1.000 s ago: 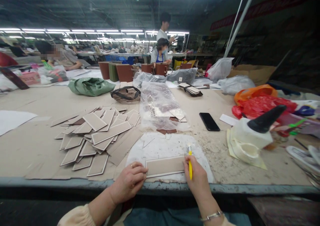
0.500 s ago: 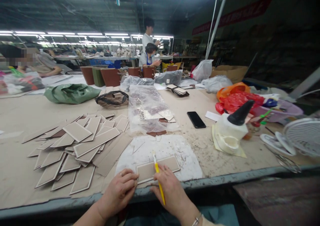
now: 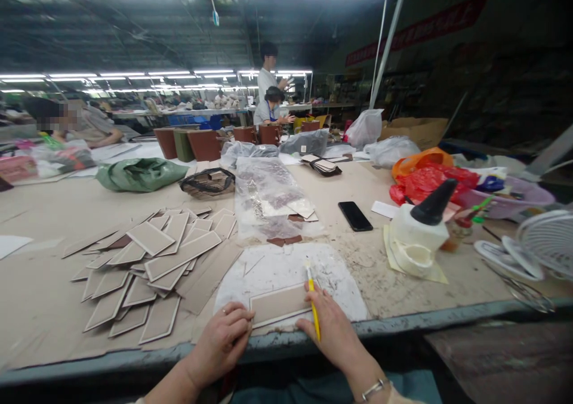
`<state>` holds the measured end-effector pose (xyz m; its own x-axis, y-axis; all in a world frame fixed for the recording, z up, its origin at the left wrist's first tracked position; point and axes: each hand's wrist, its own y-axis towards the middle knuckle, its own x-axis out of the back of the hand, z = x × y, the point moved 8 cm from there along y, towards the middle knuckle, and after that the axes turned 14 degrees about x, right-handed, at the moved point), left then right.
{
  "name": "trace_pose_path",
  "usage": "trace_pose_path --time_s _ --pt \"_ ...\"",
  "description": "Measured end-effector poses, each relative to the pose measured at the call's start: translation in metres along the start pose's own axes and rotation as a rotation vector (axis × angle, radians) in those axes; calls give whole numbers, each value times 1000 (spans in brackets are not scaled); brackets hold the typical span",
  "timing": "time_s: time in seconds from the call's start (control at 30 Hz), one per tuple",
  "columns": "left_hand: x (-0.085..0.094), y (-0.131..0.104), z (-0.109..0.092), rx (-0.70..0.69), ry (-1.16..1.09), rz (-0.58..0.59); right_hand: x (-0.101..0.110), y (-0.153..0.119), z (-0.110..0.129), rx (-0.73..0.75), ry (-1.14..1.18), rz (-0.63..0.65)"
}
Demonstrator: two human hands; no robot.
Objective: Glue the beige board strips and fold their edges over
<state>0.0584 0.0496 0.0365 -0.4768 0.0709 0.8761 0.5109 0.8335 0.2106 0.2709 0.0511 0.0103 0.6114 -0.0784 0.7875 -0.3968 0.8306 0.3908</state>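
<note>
A flat beige panel with a pale border [image 3: 278, 304] lies on a stained white sheet [image 3: 335, 273] at the table's front edge. My left hand [image 3: 226, 335] has its fingers closed at the panel's left end, seemingly pinching that corner. Over the right end rests my right hand [image 3: 329, 323], holding a yellow brush [image 3: 315, 308] with its pale tip pointing away from me; the hand covers that end of the panel. To the left, a loose pile of similar bordered panels [image 3: 150, 238] spreads over the table.
Behind the sheet lies a clear plastic bag [image 3: 264, 186]. A black phone [image 3: 355, 216], a white container with a black cone [image 3: 418, 237] and a white basket [image 3: 548, 243] are to the right. A green bag [image 3: 138, 174] lies back left; people sit and stand farther off.
My right hand has slid right along the panel with the brush. My left hand remains at the panel's left end. The whole view has shifted slightly.
</note>
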Motion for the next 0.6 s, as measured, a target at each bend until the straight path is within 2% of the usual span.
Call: trace_pose_path --time_s 0.17,0.33,0.43,0.6 --pt "4 3 1 133 -99 -15 3 -3 -11 -55 101 -89" --pt "3 16 14 373 -85 -40 31 -6 -18 -64 80 -311" --pt "-5 31 16 427 8 72 54 -7 -18 -46 -24 -417" --pt "-12 54 16 512 165 279 82 -11 -26 -108 -99 -505"
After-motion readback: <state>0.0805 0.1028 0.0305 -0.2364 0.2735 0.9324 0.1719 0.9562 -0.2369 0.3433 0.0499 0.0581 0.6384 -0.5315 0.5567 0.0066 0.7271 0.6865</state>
